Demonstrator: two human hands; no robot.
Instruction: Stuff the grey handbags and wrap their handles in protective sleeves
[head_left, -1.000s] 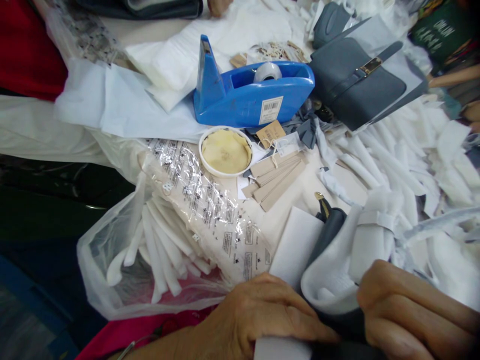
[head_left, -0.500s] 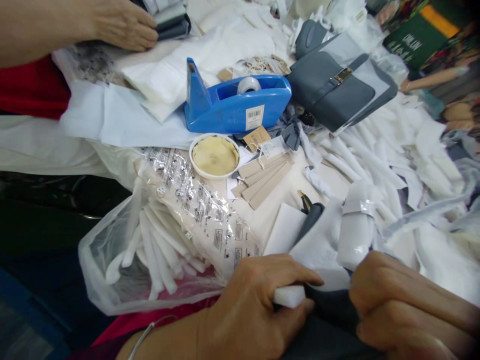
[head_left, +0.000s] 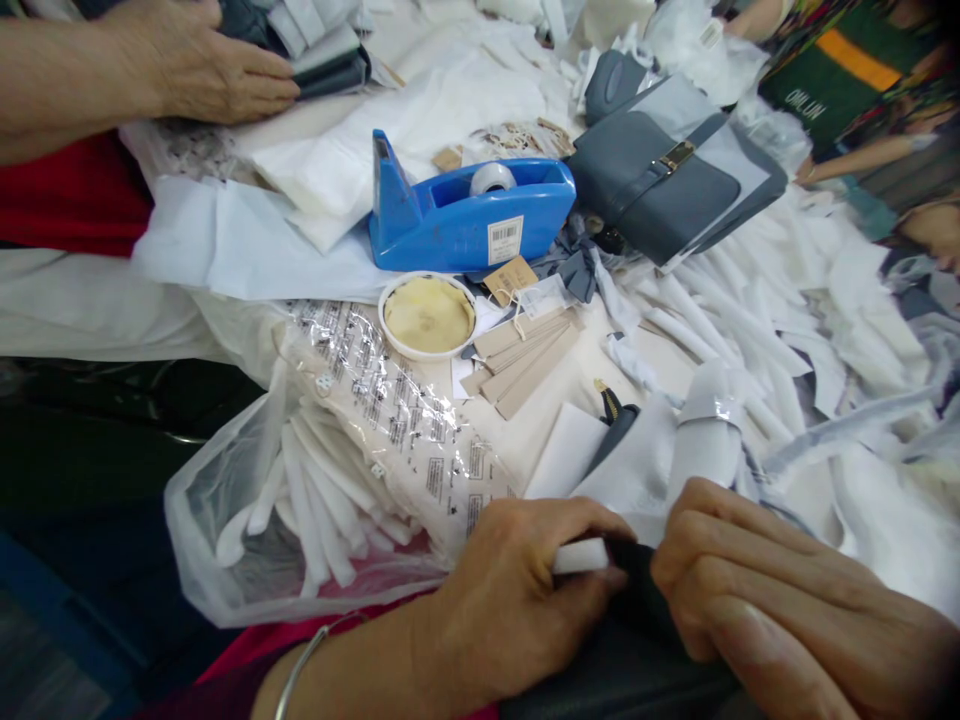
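Here, white sheet (head_left: 566, 462) in left grip (head_left: 510, 590), bag (head_left: 637, 600) beside

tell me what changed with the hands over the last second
The left hand, which lay flat on the white sheet, has closed and now pinches its near edge between thumb and fingers. A co-worker's hand has come in at top left onto a grey stack. The right hand stays on the grey bag; the blue tape dispenser has not moved.

Left hand (head_left: 510, 600) pinches white sheet (head_left: 570, 460) against dark grey bag (head_left: 645, 610). Right hand (head_left: 780, 600) grips bag too. Blue tape dispenser (head_left: 469, 215) behind.
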